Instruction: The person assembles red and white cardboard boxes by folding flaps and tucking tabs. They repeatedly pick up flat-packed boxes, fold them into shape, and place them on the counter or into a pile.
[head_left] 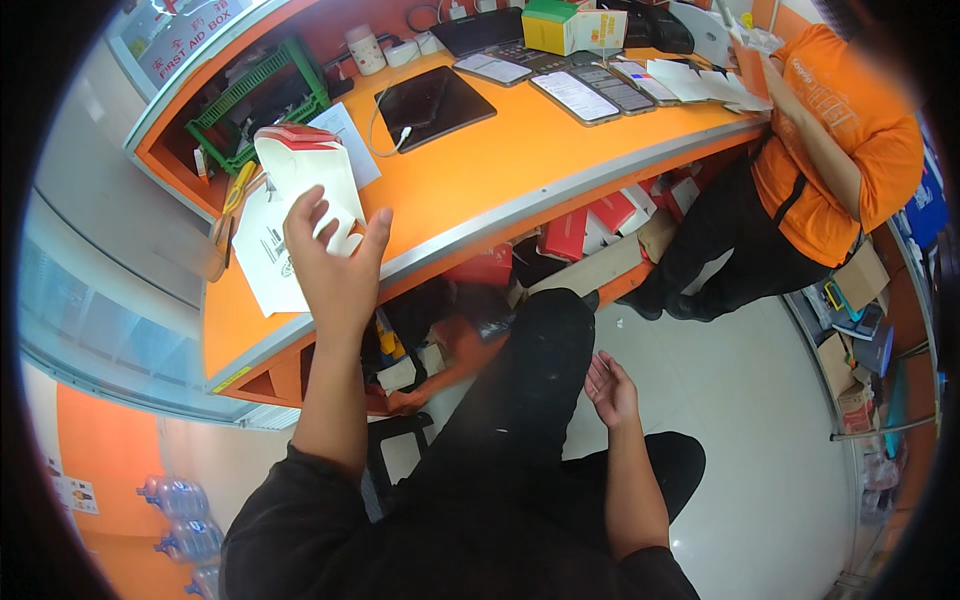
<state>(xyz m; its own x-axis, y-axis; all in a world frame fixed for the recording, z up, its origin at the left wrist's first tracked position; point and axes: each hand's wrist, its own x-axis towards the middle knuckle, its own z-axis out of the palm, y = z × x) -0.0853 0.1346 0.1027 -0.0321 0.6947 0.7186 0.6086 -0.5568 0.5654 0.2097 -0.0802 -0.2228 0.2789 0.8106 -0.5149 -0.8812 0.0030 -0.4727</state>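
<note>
My left hand (335, 255) is raised over the near left part of the orange counter (470, 180), thumb and fingers apart, with nothing seen in it. Just beyond it stands or leans a white, folded paper or card piece with a red end (300, 165); whether my fingertips touch it I cannot tell. Under that hand lies a flat white printed sheet (265, 255). My right hand (611, 390) hangs low beside my knee, palm turned up and fingers loosely stretched, holding nothing.
A black tablet (435, 108) with a white cable, several phones (577, 97) and a green-yellow box (560, 28) lie farther along the counter. A green basket (270, 105) is at the left. Another person in an orange shirt (850, 120) stands at the right, handling papers.
</note>
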